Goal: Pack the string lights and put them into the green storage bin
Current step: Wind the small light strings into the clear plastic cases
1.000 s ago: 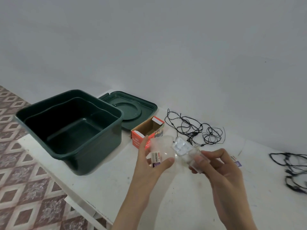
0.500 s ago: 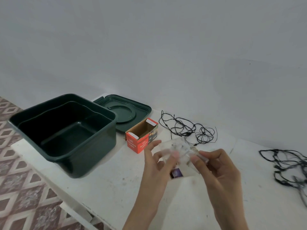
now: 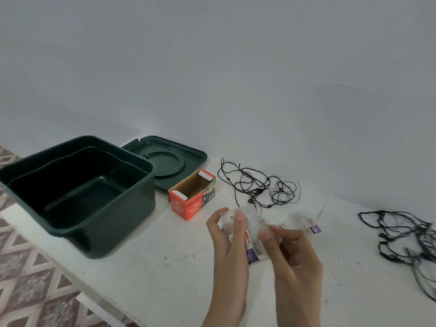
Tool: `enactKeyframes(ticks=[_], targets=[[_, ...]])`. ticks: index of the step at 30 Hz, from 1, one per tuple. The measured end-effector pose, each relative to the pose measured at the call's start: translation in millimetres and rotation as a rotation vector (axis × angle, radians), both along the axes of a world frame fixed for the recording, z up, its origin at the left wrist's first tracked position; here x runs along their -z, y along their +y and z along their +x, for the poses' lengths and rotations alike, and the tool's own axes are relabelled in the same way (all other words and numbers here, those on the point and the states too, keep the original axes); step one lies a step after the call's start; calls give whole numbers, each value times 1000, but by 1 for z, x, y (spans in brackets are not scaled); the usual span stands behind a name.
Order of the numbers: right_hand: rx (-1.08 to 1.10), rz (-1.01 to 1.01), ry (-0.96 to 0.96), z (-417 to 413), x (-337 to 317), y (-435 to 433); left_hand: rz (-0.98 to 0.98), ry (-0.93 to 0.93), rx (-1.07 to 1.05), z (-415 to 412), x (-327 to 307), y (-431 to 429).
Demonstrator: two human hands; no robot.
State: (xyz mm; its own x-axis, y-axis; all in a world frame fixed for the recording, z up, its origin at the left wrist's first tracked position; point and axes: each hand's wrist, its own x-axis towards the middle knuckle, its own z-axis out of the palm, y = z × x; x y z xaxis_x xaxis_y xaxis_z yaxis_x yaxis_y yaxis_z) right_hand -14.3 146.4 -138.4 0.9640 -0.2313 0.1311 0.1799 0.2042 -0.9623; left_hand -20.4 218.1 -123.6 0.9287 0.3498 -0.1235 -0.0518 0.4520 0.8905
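Clear crinkly plastic bag (image 3: 250, 224) is pinched by left hand (image 3: 230, 249) and right hand (image 3: 295, 256), apparently being opened; next, the tangled black string lights (image 3: 257, 185) beyond on the white table (image 3: 165, 267) need gathering into it.

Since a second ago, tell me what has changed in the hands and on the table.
The right hand has brought its white block in against the clear bag. Now it and the left hand both pinch the bag, with the block blurred, apparently inside. The green bin, its lid, the orange box, the middle tangle of string lights and the right tangle lie as before.
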Motion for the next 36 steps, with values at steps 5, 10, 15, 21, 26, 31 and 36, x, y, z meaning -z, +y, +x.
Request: enactKeyframes(ticks=[5,10,15,21,26,31,36], targets=[[38,-49,45,-3,9,4,-46,15,-65,3,1,-5],[40,-139,-21,-3,5,0,-59,2,-49,4,0,-7],[43,-258,-153,-2,2,-4,-66,-7,-48,5,1,-10],[-66,-254,-143,-1,2,-7,-46,-3,-36,6,1,-8],[-153,-296,-87,2,-2,-14,3,21,-40,8,2,-8],[-248,-138,-20,8,-4,-26,-33,43,-66,11,1,-6],[-314,-63,0,7,-2,-28,-9,64,-110,14,2,-6]])
